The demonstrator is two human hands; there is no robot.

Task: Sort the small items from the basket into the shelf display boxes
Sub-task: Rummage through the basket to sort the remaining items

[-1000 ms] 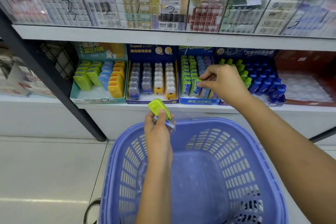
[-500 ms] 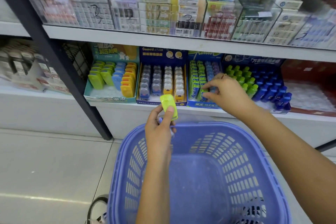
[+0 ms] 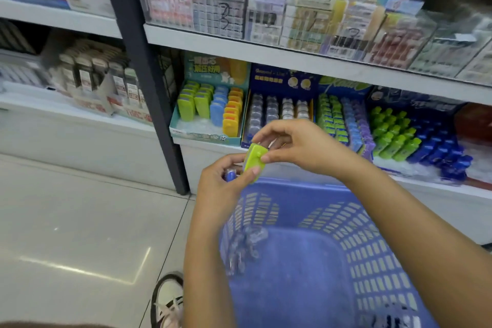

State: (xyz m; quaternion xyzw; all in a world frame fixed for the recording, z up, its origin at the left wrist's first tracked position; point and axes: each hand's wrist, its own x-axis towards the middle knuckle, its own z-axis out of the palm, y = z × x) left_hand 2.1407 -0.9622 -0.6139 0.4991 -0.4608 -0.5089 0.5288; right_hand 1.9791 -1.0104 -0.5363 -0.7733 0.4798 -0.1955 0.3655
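A small lime-green item [image 3: 255, 163] sits between both hands, just above the far rim of the purple basket [image 3: 354, 245]. My left hand [image 3: 222, 185] grips its lower end and also holds a small blue item [image 3: 230, 176] in the palm. My right hand [image 3: 298, 145] pinches the green item's top and side. On the lower shelf stand the display boxes: a teal box [image 3: 207, 112] with green, blue and orange items, a dark blue box [image 3: 281, 109] with clear-capped items, and a box [image 3: 343, 120] of green, blue and purple pieces.
A dark shelf post [image 3: 149, 82] rises left of the boxes. Green and blue bottles [image 3: 415, 138] fill the right of the shelf. Clear bins of packets line the upper shelf [image 3: 292, 16]. A clear wrapper [image 3: 245, 247] lies in the basket. My shoe [image 3: 169, 298] rests on the tiled floor.
My right hand has left the green-and-blue box and come left onto the green item held by my left hand. The view has swung left.
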